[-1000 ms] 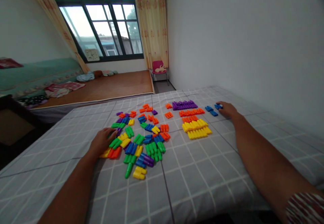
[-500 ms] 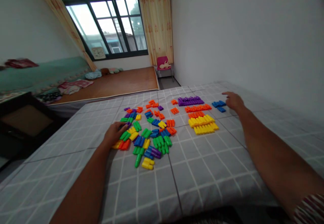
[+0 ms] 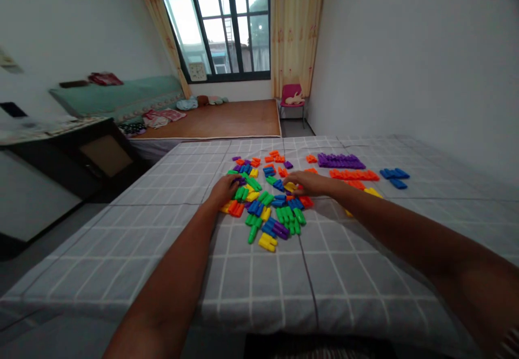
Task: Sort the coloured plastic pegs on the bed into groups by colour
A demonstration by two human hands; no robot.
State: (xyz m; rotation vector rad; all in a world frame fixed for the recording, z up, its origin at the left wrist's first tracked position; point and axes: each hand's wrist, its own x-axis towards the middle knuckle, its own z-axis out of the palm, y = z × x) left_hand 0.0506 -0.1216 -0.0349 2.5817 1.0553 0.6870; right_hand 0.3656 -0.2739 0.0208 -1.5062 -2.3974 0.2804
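Note:
A loose pile of green, blue, yellow, orange and purple plastic pieces [image 3: 265, 197] lies on the checked cloth. My left hand [image 3: 225, 188] rests at the pile's left edge, its curled fingers touching a purple piece [image 3: 240, 181]. Over the pile's right side, my right hand [image 3: 302, 182] has its fingers bent around a yellow piece [image 3: 289, 186]. Further right are a purple row [image 3: 340, 161], an orange row [image 3: 354, 175] and several blue pieces [image 3: 394, 174]. My right forearm partly hides the yellow pieces [image 3: 373, 192].
The grey checked cloth [image 3: 251, 283] covers the surface in front of me. Beyond it are a low brown bed [image 3: 239, 120] and a pink chair [image 3: 292, 97]. A dark cabinet [image 3: 101, 153] stands at the left, and a wall runs along the right.
My right hand has moved left from beside the blue pieces to the pile. My left hand stays at the pile's left edge. The camera view has shifted left.

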